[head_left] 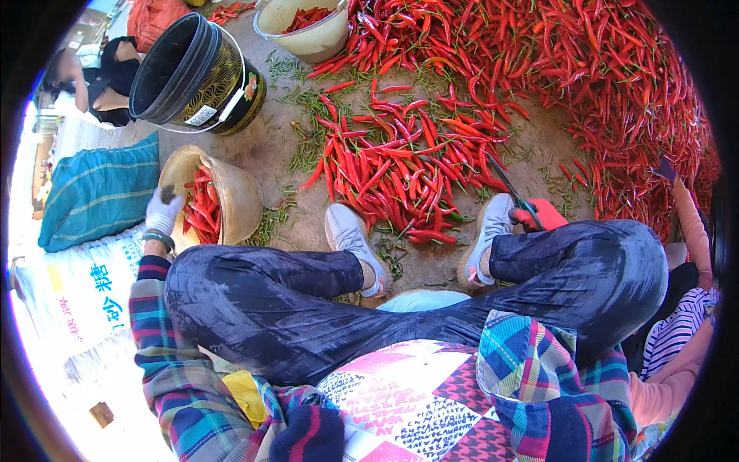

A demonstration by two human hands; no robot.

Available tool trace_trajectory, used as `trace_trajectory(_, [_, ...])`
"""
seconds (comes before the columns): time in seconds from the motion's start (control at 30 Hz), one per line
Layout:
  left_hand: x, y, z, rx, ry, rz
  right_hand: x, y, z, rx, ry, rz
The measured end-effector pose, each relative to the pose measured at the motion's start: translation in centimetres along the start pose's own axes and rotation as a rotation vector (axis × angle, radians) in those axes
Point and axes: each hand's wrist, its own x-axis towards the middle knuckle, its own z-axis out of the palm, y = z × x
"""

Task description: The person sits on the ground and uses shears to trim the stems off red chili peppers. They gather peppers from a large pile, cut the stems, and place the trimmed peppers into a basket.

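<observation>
My left hand (163, 209), in a white glove with dark fingertips, is at the near rim of a tilted beige bucket (239, 193); its grip is unclear. Red chili peppers (202, 211) lie inside the bucket. Beyond my right knee, my right hand (524, 216), in a red and dark glove, holds scissors (508, 183) with dark blades and green handles. The blades point at a loose pile of red chili peppers (392, 167) on the ground between and beyond my shoes. My right forearm is hidden behind my leg.
A large heap of red chilies (519, 46) fills the far right. Green stems (312, 127) litter the ground. A black bucket (231, 86), a pale bucket of chilies (317, 40), a teal sack (104, 190) and a white sack (86, 289) stand around. Other people are at far left and right.
</observation>
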Motion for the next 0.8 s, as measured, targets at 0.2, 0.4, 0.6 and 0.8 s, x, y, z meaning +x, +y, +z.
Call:
trace_trajectory(0.2, [-4.3,21.0,0.7,0.071,-0.409,0.549,1.2,-0.4,-0.2,0.168,-0.043,-0.082])
trace_trajectory(0.4, [-5.1,28.8,17.9,0.347,-0.734,0.381,3.9,0.3,0.7,0.124,-0.050,-0.122])
trace_trajectory(0.6, [-2.5,24.9,33.3,0.264,-0.489,-0.289,5.9,2.0,1.3,0.169,-0.072,-0.130])
trace_trajectory(0.8, [-3.1,23.6,34.4,-0.357,-0.587,-0.419,7.5,2.3,1.6,0.178,-0.125,-0.140])
